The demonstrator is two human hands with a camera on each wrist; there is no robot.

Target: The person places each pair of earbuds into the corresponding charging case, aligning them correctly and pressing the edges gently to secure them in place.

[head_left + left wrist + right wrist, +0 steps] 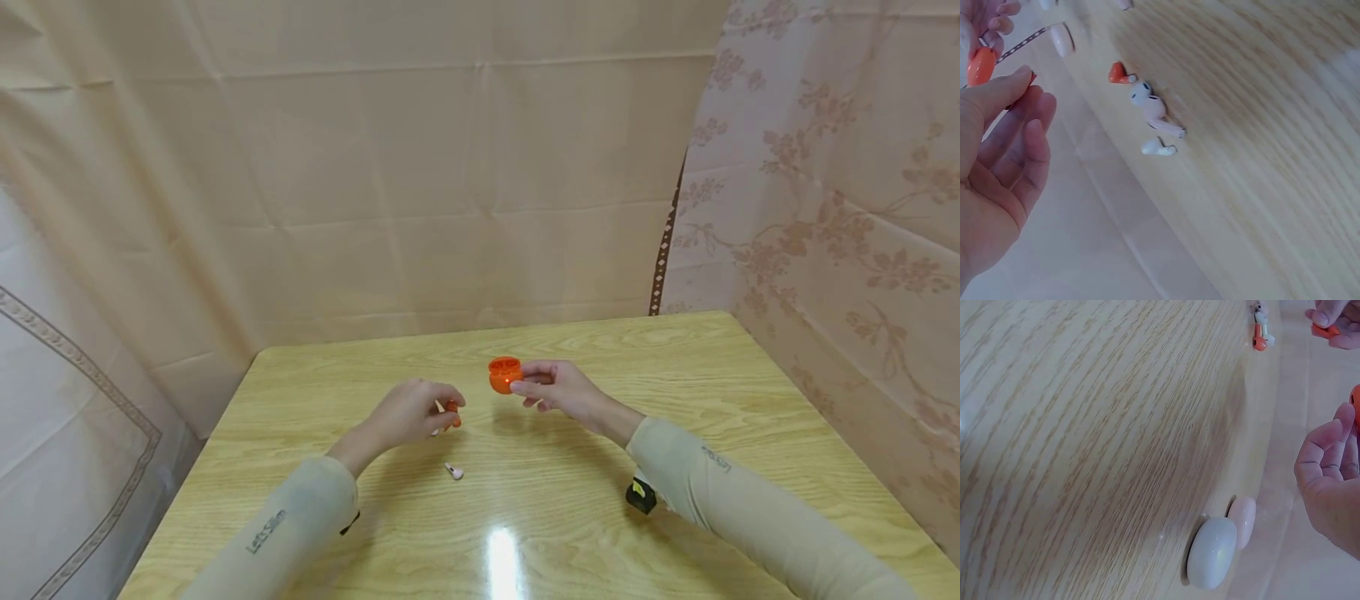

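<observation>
My left hand [411, 412] pinches an orange earbud [1324, 330] between thumb and fingertips, over the table's left half. To its right, my right hand [564, 392] holds an orange earbud case [505, 377] upright above the tabletop, its lid up and two hollows showing. On the table lie a second orange earbud [1117, 73], a white earbud [1141, 94], another white earbud [1157, 148] and a pink earbud [1155, 107]. They sit close together, largely covered by my left hand in the head view, where one pink earbud [454, 472] shows nearer me.
A white rounded case [1212, 553] and a pink rounded case [1243, 522] lie side by side on the wooden table [525, 517]. Beige curtain cloth [450, 167] hangs behind the table, with a patterned curtain [847, 208] on the right.
</observation>
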